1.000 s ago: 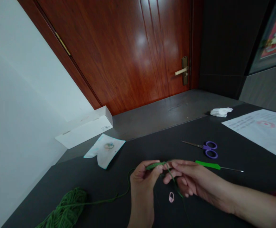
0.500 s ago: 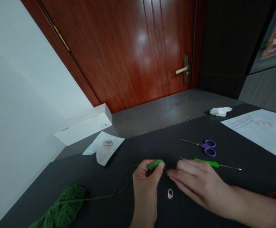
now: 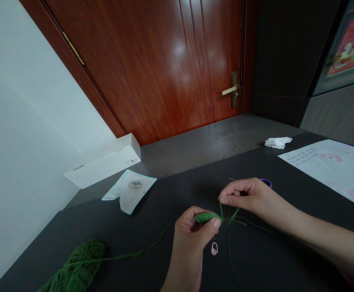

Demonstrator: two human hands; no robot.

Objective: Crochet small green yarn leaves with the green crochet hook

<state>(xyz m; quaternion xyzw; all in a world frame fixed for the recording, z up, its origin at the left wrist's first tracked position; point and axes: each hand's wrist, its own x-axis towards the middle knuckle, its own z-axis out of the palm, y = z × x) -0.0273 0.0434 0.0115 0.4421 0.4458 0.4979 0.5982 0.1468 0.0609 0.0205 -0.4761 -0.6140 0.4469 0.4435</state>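
Observation:
My left hand (image 3: 195, 239) is closed on a small piece of green crochet work (image 3: 204, 217), its thumb pressing the near end. Up and to the right, my right hand (image 3: 245, 194) pinches a strand of green yarn (image 3: 221, 209) that runs taut from the work. Other loose green strands fan out below the right fingers. On the table, a pink stitch marker (image 3: 214, 248) lies just below the work. A ball of green yarn (image 3: 81, 263) sits at the lower left, its strand trailing toward my left hand. The green-handled hook cannot be made out now.
Behind my right hand, purple-handled scissors (image 3: 266, 182) are mostly covered. A white packet (image 3: 131, 194) and a long white box (image 3: 104, 166) lie at the left. Crumpled white tissue (image 3: 277, 142) and a printed sheet (image 3: 341, 166) are at the right on the dark table (image 3: 177, 184).
My right hand has risen away from beside the work, drawing a strand up. It now covers much of the scissors. My left hand has shifted slightly right and down with the crochet work.

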